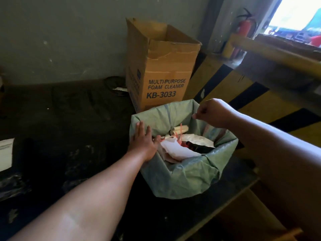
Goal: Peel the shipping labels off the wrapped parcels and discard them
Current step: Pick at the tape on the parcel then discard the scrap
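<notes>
Setting: I'm looking down into a dim corner, dark floor (69,119) underfoot, a yellow-and-black striped barrier (243,94) to the right.

Labels: crumpled white paper (175,150), which I take for discarded shipping labels, lies on top of the waste inside the bin, long side running from near-left toward far-right. No wrapped parcel is in view.

Bin: a small bin with a green liner (184,176) folded over its rim, nearly full, standing just in front of the cardboard box.

Left hand: my left hand (144,141) rests flat on the bin's left rim, fingers (139,126) together and extended, thumb reaching inward and touching or nearly touching the white paper. It grips nothing that I can see.

Right hand: my right hand (212,113) hangs over the far-right rim, curled into a loose fist with thumb and forefinger pinched. I cannot tell whether a scrap is between them.

Key relation: the paper sits below and left of the right hand, directly beside the left thumb, so the left hand is far nearer.

Judgement: this looks like the discard step; anything in the right pinch would fall inside the liner.

Surroundings: the open cardboard box (161,70) marked for foam cleaner stands behind; a red fire extinguisher (245,26) hangs beyond, and a white sheet (6,153) lies at the left edge.
</notes>
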Tool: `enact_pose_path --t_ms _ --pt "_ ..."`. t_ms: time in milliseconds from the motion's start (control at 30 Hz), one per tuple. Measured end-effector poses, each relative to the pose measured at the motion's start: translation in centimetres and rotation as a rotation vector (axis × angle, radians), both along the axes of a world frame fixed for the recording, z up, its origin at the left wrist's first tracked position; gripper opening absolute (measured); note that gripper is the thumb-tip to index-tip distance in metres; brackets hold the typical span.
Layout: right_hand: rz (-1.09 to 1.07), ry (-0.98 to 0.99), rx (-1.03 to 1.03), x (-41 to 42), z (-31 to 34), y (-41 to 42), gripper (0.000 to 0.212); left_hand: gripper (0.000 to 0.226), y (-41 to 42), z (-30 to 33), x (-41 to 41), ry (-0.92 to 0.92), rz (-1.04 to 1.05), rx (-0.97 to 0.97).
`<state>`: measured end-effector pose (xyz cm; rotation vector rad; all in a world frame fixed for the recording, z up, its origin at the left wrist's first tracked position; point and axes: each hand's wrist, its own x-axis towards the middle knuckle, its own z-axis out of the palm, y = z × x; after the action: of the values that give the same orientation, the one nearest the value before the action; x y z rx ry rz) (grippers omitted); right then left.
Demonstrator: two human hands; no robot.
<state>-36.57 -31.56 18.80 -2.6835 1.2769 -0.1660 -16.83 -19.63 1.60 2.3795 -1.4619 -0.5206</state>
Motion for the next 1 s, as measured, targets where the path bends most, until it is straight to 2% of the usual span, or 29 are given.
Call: enact_pose_path --t_ms 233,400,467,567,633,733,833,933,1000 --pt "0.047 0.027 0.009 0.4 0.2 -1.7 0.038 0.073 0.0 0.1 -0.2 -0.066 0.023 0.031" --pt "0.185 0.170 0.022 2.1 0.1 -2.7 0.018 0.073 0.1 0.6 -0.5 -0.056 0.039 0.081" --pt "0.242 0.214 -0.020 2.8 -0.1 -3.3 0.023 0.073 0.1 0.7 -0.7 -0.046 0.044 0.090" --pt "0.254 0.169 -0.080 3.9 -0.1 -3.7 0.010 0.074 0.2 0.8 -0.7 -0.042 0.046 0.087" --pt "0.233 0.121 -0.083 4.6 0.1 -3.7 0.022 0.074 0.2 0.8 -0.7 -0.034 0.046 0.081" --pt "0.264 0.241 -0.138 5.9 0.4 -3.9 0.038 0.075 0.1 0.6 -0.6 -0.031 0.047 0.073" --pt "0.317 0.337 -0.077 6.7 0.2 -4.3 0.037 0.075 0.1 0.4 -0.5 -0.034 0.054 0.070" --pt "0.358 0.425 -0.087 6.8 0.1 -4.3 0.055 0.074 0.1 0.3 -0.5 -0.041 0.058 0.058" --pt "0.350 0.420 -0.122 6.9 0.4 -4.2 0.049 0.074 0.1 0.4 -0.6 -0.030 0.062 0.059"
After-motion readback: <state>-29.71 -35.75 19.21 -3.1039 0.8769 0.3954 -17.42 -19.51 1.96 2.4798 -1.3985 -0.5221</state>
